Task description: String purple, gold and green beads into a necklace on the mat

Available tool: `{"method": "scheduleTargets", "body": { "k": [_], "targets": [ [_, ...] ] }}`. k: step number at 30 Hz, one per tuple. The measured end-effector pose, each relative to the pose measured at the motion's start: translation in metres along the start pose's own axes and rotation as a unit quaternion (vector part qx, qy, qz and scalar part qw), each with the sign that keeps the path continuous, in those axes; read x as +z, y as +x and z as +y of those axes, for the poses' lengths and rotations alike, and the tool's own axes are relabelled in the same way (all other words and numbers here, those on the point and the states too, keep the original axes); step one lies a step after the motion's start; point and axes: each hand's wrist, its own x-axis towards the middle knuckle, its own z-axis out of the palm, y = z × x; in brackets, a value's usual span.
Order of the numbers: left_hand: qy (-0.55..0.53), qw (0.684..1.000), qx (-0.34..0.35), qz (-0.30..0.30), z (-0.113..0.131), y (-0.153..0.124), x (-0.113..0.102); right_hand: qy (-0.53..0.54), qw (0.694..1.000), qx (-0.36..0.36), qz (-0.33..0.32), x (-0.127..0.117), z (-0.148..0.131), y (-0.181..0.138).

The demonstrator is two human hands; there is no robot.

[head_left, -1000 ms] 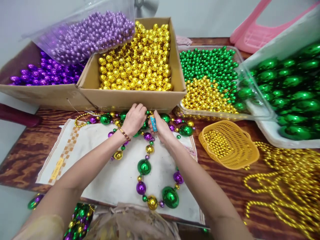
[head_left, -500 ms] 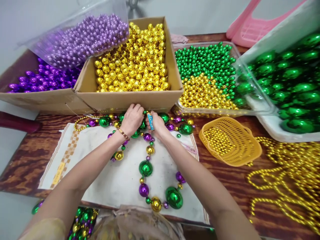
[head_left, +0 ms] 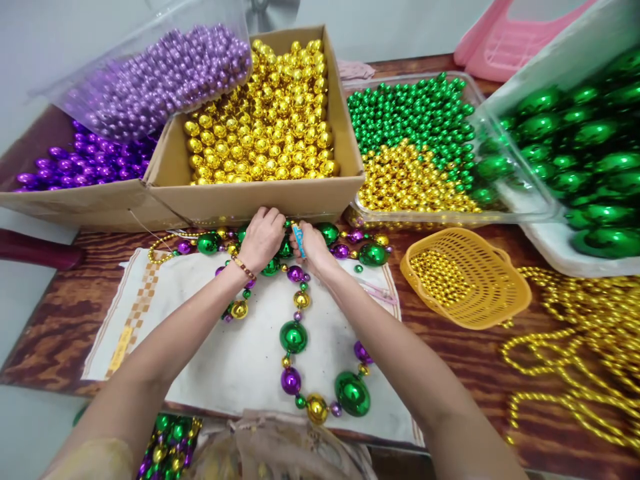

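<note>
At the far edge of the white cloth [head_left: 225,347], my left hand [head_left: 263,237] has its fingers curled down against a bead strand; whatever they pinch is hidden. Close beside it, my right hand [head_left: 315,247] is closed around a small blue-labelled tube-like object [head_left: 299,240], its exact kind unclear. A bead garland [head_left: 293,337] of green, purple and gold balls runs from between the hands down the cloth and curves to the right. Further beaded strands [head_left: 207,243] lie along the cloth's far edge, on both sides of my hands.
Behind my hands stands a cardboard box of gold balls [head_left: 255,195], with purple balls [head_left: 100,160] and a lilac bead bag [head_left: 170,80] leftward. To the right are a clear tray [head_left: 420,217], a yellow basket [head_left: 500,293], gold bead strings [head_left: 565,340] and large green balls [head_left: 605,173].
Both hands stay close together at the same spot. The blue-labelled object tilts slightly differently in my right hand. The view has shifted a little.
</note>
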Motion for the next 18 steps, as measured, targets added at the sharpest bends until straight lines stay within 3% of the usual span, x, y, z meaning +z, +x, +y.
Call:
{"method": "scheduleTargets", "body": {
  "k": [18],
  "targets": [
    [0.039, 0.994, 0.098, 0.032, -0.014, -0.011, 0.005, -0.072, 0.997, -0.012, -0.023, -0.005, 0.004, 0.005]
  ]
}}
